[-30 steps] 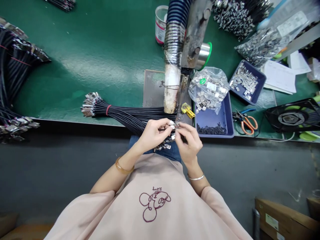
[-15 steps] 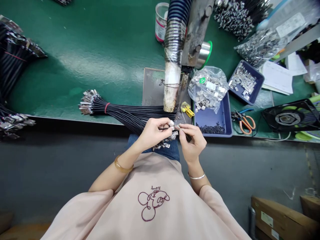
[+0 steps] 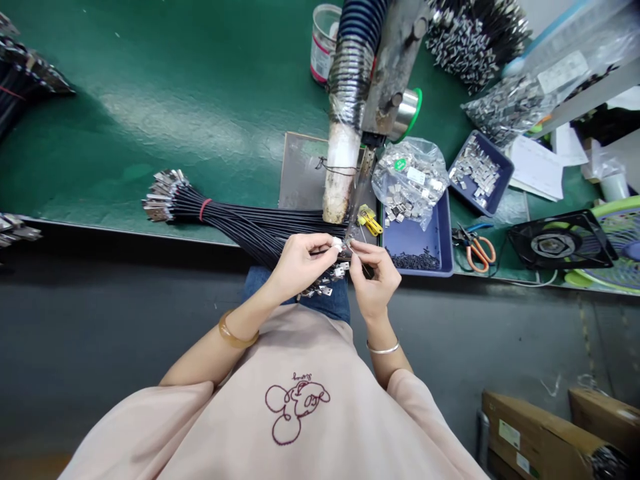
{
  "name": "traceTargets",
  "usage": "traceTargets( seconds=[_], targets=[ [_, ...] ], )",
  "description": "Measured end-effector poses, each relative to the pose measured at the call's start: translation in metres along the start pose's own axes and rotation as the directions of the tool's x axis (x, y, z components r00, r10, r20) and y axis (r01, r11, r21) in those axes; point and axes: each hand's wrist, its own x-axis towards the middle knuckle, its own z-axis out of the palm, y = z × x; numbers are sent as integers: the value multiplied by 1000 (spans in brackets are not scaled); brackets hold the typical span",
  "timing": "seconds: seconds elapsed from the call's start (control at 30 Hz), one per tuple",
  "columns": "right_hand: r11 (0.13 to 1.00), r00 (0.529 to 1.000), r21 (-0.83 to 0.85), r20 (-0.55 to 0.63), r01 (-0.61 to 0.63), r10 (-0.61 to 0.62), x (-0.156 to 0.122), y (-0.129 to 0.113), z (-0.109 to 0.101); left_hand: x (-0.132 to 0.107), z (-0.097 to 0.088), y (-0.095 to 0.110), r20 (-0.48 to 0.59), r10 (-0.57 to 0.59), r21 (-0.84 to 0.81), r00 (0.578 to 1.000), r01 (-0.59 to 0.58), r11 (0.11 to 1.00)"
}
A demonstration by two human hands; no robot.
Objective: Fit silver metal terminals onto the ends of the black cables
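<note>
A bundle of black cables (image 3: pixel 235 223) with metal ends, tied by a red band, lies across the green bench edge and runs to my lap. My left hand (image 3: pixel 300 267) is closed round the near cable ends, thumb and finger pinching one metal connector (image 3: pixel 338 247). My right hand (image 3: pixel 374 277) pinches a small part against that same connector; the part is too small to name. Several loose connector ends (image 3: pixel 323 288) hang below my left hand.
A ribbed hose and metal fixture (image 3: pixel 357 100) stand just beyond my hands. A blue tray (image 3: pixel 440 233) with a bag of metal shells (image 3: pixel 410 180) is at the right, then orange-handled pliers (image 3: pixel 475 247) and a black fan (image 3: pixel 555 243). Cardboard boxes (image 3: pixel 530 433) sit bottom right.
Both hands stay pinched together at the connector with small finger shifts. The view has drifted, so the bench and bundle appear shifted left.
</note>
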Motion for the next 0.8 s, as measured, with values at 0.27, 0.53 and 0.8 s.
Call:
traceTargets(
  seconds=[0.27,0.53,0.8],
  targets=[
    [963,978,-170,16,207,-207,5,5,3,4,4,3,-69,23,15,997,-22,1000],
    [923,954,-243,38,299,-299,7,8,5,3,8,1,-107,23,69,994,-15,998],
    [904,937,-253,33,345,-348,9,5,4,4,7,5,-115,22,52,993,-16,999]
  ],
)
